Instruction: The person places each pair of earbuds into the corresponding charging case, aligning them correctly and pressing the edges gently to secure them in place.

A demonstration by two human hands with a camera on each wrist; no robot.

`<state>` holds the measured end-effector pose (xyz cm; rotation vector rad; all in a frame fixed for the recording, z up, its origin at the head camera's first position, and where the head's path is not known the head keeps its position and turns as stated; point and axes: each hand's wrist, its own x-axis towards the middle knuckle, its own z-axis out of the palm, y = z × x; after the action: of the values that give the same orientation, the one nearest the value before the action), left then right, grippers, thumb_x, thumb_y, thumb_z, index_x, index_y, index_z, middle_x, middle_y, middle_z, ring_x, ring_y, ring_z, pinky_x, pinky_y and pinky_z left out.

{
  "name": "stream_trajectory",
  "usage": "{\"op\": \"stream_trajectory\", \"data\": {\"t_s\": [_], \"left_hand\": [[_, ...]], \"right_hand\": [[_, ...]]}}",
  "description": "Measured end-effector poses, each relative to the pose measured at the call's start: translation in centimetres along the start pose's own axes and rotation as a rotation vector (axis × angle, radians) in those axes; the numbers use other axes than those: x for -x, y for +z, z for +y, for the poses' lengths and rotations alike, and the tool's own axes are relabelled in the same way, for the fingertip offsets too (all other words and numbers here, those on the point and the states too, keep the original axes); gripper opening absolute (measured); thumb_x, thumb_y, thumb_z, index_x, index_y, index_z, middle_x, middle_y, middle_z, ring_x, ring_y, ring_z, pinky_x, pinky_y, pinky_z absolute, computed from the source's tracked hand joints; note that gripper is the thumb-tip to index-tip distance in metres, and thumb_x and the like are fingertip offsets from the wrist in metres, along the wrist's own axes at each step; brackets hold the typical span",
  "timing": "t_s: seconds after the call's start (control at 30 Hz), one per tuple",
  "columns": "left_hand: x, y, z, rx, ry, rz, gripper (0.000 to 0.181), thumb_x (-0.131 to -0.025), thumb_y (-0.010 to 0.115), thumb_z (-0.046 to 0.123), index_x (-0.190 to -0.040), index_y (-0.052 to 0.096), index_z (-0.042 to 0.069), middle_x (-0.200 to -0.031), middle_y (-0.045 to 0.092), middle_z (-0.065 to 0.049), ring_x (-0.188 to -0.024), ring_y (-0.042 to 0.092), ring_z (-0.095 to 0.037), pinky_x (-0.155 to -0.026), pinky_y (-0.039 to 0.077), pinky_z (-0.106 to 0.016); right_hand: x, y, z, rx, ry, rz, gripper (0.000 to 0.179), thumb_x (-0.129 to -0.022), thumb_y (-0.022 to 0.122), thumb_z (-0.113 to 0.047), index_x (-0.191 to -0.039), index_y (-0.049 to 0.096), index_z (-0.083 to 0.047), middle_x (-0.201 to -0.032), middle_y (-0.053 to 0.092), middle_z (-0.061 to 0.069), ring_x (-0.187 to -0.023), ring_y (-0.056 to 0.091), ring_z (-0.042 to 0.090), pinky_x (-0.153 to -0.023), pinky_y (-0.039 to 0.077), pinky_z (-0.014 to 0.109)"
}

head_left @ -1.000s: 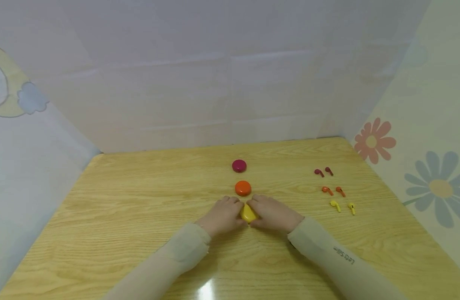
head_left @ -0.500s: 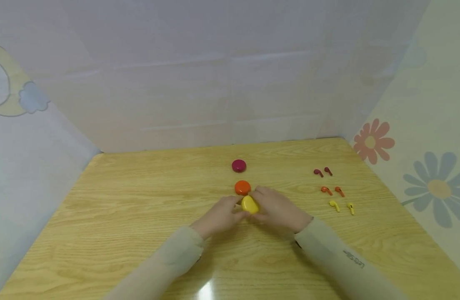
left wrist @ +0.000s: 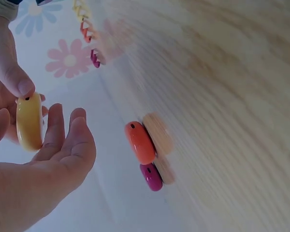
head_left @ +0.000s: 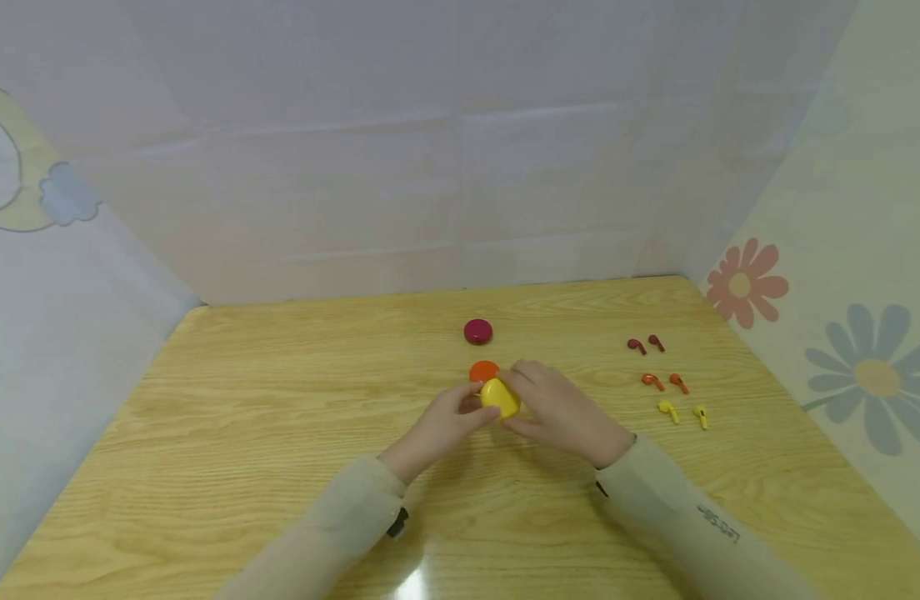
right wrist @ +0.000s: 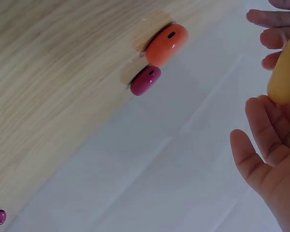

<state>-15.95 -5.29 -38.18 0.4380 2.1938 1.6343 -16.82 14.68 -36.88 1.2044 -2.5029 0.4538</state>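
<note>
A yellow earbud case (head_left: 500,398), lid down, is raised off the table between both hands. My left hand (head_left: 437,427) grips its left side, thumb across the near face. From the right, my right hand (head_left: 563,415) holds it with fingers at the top edge and thumb below. A small dark mark on the yellow case (left wrist: 29,121) shows by a thumb tip in the left wrist view. Just behind it lies an orange earbud case (head_left: 483,371), partly covered by the yellow one in the head view. Farther back sits a magenta earbud case (head_left: 478,332).
At the right of the wooden table (head_left: 280,392) lie loose earbuds in pairs: magenta earbuds (head_left: 637,346), orange earbuds (head_left: 652,382) and yellow earbuds (head_left: 668,412). A pale wall sheet (head_left: 400,208) stands behind the table, with flower-printed sheeting (head_left: 880,250) along the right.
Both hands have lifted the yellow case and carried it a little away from me, toward the orange case. It is now turned in the fingers. The other cases and the earbuds stay put.
</note>
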Motion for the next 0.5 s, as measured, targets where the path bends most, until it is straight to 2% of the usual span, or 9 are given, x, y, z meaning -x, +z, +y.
{"op": "stream_trajectory", "data": {"t_s": [0.2,0.5], "left_hand": [[0.19,0.1,0.31,0.136,0.001,-0.012,0.042,-0.1,0.057,0.023,-0.133,0.052,-0.002,-0.127,0.061,-0.014,-0.115,0.058,-0.026,-0.1,0.043,-0.049],[0.48,0.23,0.78,0.191,0.018,0.014,0.038,-0.1,0.057,0.022,-0.128,0.055,-0.004,-0.118,0.065,-0.012,-0.107,0.061,-0.022,-0.101,0.042,-0.049]], "right_hand": [[-0.16,-0.34,-0.11,0.009,-0.068,0.106,0.058,-0.069,0.089,-0.014,-0.113,0.06,0.008,-0.103,0.061,0.013,-0.088,0.058,0.024,-0.078,0.053,0.035],[-0.23,-0.7,-0.27,0.038,-0.122,0.179,0.063,-0.064,0.092,-0.015,-0.113,0.059,0.008,-0.105,0.061,0.015,-0.091,0.06,0.027,-0.081,0.054,0.039]]}}
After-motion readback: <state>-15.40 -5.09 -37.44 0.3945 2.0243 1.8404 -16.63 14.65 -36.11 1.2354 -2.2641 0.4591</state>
